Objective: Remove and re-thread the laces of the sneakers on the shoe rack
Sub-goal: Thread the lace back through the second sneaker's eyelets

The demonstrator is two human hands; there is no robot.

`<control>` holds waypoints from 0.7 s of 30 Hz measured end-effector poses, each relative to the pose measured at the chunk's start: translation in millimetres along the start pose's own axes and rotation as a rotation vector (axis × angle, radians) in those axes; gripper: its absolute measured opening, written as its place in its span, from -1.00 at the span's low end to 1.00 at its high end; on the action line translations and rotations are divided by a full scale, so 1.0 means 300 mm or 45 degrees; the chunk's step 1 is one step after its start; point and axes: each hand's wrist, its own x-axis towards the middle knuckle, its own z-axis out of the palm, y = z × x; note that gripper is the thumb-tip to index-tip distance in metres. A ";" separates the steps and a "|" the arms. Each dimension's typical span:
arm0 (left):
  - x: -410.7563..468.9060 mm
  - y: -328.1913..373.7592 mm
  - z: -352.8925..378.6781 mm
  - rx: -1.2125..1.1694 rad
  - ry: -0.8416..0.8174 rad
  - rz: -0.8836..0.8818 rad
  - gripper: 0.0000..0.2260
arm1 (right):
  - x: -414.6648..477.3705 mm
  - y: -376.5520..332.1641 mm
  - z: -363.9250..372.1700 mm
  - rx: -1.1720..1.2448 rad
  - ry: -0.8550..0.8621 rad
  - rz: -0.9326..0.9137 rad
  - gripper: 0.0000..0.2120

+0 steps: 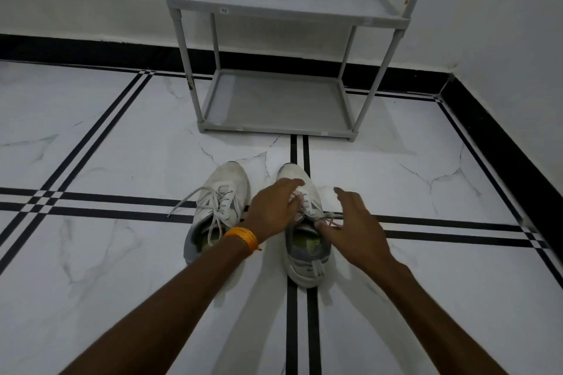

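Two white sneakers stand side by side on the floor, toes pointing away from me. The left sneaker [221, 207] has loose white laces [195, 196] trailing out to the left. My left hand [274, 207] rests over the lace area of the right sneaker [306, 253], fingers spread on its laces. My right hand [350, 228] hovers just right of that shoe, thumb touching a loose lace end [330, 218], fingers apart. An orange band sits on my left wrist.
A grey two-tier shoe rack [274, 128] stands against the wall beyond the sneakers, both shelves bare. White marble floor with black stripe lines. A black skirting runs along the back wall and the right wall [502, 137].
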 end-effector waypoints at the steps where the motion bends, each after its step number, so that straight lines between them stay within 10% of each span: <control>1: -0.002 0.003 0.013 0.048 -0.098 0.028 -0.69 | 0.003 -0.027 0.016 -0.168 -0.054 -0.106 -0.37; 9: -0.030 -0.024 0.026 0.190 -0.058 0.134 -0.88 | 0.068 -0.042 0.045 -0.455 -0.216 -0.065 -0.88; 16: -0.019 -0.007 0.084 0.248 0.030 -0.221 -0.76 | 0.092 -0.006 0.081 0.314 -0.155 0.354 -0.80; 21: 0.003 0.012 0.100 -0.351 0.043 -0.674 -0.62 | 0.104 -0.018 0.137 0.779 -0.184 0.647 -0.75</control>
